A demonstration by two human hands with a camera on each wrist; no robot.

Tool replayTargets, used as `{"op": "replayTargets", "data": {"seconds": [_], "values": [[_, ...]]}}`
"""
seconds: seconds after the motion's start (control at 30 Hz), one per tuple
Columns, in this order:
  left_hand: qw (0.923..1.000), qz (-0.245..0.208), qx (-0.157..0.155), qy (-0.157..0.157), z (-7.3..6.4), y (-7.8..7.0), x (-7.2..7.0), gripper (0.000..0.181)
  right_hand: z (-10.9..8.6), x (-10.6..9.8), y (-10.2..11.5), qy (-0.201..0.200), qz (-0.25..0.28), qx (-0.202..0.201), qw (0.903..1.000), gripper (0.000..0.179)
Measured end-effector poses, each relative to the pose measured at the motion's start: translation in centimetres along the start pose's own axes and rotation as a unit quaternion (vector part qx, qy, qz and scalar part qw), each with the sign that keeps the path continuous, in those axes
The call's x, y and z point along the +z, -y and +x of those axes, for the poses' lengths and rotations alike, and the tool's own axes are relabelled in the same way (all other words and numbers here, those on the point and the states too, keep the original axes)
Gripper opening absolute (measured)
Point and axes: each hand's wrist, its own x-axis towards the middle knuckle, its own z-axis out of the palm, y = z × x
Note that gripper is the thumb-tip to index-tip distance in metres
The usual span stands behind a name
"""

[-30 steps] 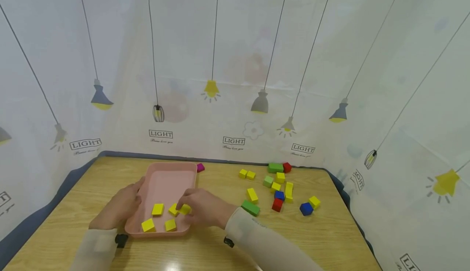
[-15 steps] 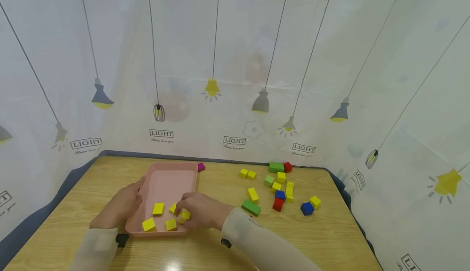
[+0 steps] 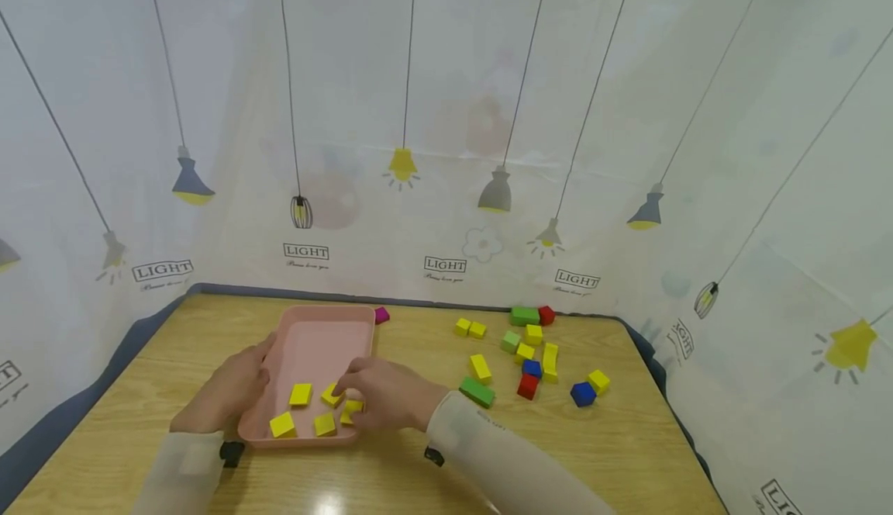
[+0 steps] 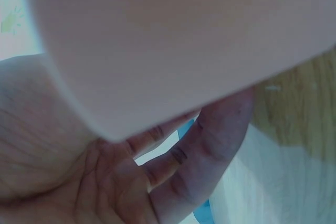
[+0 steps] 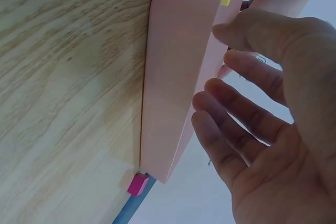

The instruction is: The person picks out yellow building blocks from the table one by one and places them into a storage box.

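My left hand (image 3: 233, 387) grips the left side of the pink tray (image 3: 321, 344), its fingers curled by the wall; in the left wrist view the tray wall (image 4: 178, 51) hides part of that hand. My right hand (image 3: 384, 395) hangs over the tray's right rim. In the right wrist view its fingers are loosely bent and the thumb stands apart, with nothing between them. A yellow block (image 3: 350, 414) lies in the tray beneath the right fingers, partly hidden. Other yellow blocks lie nearby in the tray, among them one yellow block (image 3: 332, 395) close to the fingertips.
Right of the tray, loose blocks are scattered on the wooden table (image 3: 418, 453): yellow ones, a green block (image 3: 477, 392), a red block (image 3: 528, 386) and a blue block (image 3: 583, 394). A magenta block (image 3: 381, 315) sits beside the tray's far right corner.
My right hand lowered a yellow block into the tray's near right corner and let go of it, then drew slightly up. The left hand stayed on the tray.
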Motion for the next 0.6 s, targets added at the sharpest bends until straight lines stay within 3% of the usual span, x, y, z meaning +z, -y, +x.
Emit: {"op": "replayTargets", "data": {"seconds": [0.33,0.6], "values": [[0.9998,0.012,0.006,-0.013,-0.1,-0.1,0.1,0.068,-0.8,0.5,-2.7,-0.047,-0.038,0.03,0.9977,0.064],[0.9994,0.016,0.019,-0.024,-0.4,-0.2,0.0,0.068,-1.8,-0.1,-6.3,-0.07,-0.015,0.088,0.9935,0.076]]}}
